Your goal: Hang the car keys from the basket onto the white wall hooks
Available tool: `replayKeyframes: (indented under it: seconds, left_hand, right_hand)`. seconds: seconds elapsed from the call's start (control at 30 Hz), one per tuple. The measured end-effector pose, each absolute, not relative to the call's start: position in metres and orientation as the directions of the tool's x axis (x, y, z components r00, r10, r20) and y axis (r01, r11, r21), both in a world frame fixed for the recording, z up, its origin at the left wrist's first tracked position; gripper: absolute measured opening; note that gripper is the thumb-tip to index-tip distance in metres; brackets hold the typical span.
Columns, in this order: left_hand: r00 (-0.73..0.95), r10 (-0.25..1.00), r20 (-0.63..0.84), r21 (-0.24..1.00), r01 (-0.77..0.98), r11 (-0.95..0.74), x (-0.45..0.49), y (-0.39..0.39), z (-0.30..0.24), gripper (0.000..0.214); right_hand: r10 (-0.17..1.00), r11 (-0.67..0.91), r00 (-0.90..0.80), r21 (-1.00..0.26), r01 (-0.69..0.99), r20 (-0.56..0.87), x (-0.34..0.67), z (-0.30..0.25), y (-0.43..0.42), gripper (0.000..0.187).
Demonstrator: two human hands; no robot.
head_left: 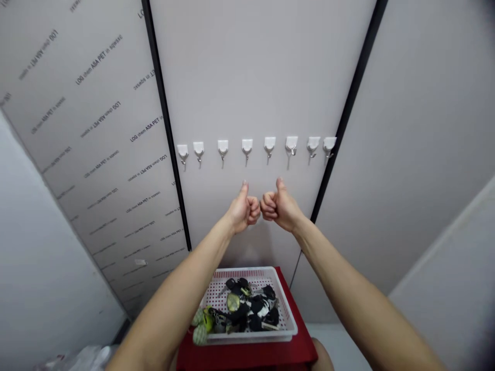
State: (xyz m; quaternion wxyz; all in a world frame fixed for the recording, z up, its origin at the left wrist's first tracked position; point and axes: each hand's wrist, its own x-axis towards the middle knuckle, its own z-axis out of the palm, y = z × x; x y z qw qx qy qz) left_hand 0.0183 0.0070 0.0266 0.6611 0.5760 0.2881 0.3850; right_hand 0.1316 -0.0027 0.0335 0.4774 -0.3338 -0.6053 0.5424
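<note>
Jumbled black-headed keys (242, 312) fill a white basket (263, 337) at six o'clock; left hand (240, 211) and right hand (285, 209) curl closed, thumbs up.

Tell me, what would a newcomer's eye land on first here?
Probably the left hand and right hand, side by side at the centre, fingers curled and thumbs up. Above them, eight white hooks run in a row across the pale wall panel. Below, a white basket holding a jumble of keys sits on a red surface.
</note>
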Motion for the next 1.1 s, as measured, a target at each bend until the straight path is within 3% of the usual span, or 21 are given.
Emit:
replayKeyframes:
  seconds: [0.47,0.57,0.63,0.7,0.77,0.83,0.9,1.0,1.1]
  left_hand:
    - [0.514,0.858,-0.005,0.996,-0.070,0.048,0.025,0.001,0.009,0.055]
    - [0.488,0.872,-0.038,0.999,0.011,0.037,0.024,-0.001,-0.024,0.055]
    - [0.446,0.893,-0.066,0.985,0.175,-0.015,0.020,-0.004,-0.055,0.049]
    - [0.394,0.918,-0.057,0.903,0.411,-0.120,0.014,-0.008,-0.088,0.036]
    - [0.388,0.921,-0.036,0.761,0.608,-0.227,0.009,-0.013,-0.117,0.023]
    - [0.432,0.901,-0.049,0.638,0.708,-0.304,0.005,-0.019,-0.139,0.019]
    - [0.485,0.874,-0.045,0.548,0.743,-0.384,0.006,-0.025,-0.152,0.023]
    - [0.545,0.838,0.018,0.406,0.762,-0.505,0.011,-0.031,-0.160,0.029]
    - [0.596,0.802,0.034,0.295,0.761,-0.578,0.016,-0.032,-0.162,0.029]
  right_hand:
    - [0.953,0.105,-0.285,-0.994,-0.009,0.104,0.133,0.015,-0.009,0.053]
    - [0.952,0.108,-0.296,-0.989,0.099,0.075,0.134,-0.019,-0.013,0.052]
    - [0.950,0.141,-0.306,-0.951,0.277,0.052,0.138,-0.050,-0.018,0.050]
    - [0.953,0.198,-0.301,-0.820,0.537,0.033,0.144,-0.084,-0.024,0.042]
    - [0.961,0.246,-0.274,-0.585,0.773,0.042,0.150,-0.113,-0.031,0.029]
    - [0.966,0.260,-0.248,-0.339,0.904,0.080,0.157,-0.134,-0.039,0.016]
    - [0.962,0.266,-0.249,-0.169,0.949,0.114,0.161,-0.147,-0.046,0.020]
    - [0.954,0.288,-0.280,-0.061,0.956,0.110,0.164,-0.155,-0.052,0.030]
    - [0.951,0.309,-0.309,-0.042,0.950,0.009,0.161,-0.155,-0.052,0.027]
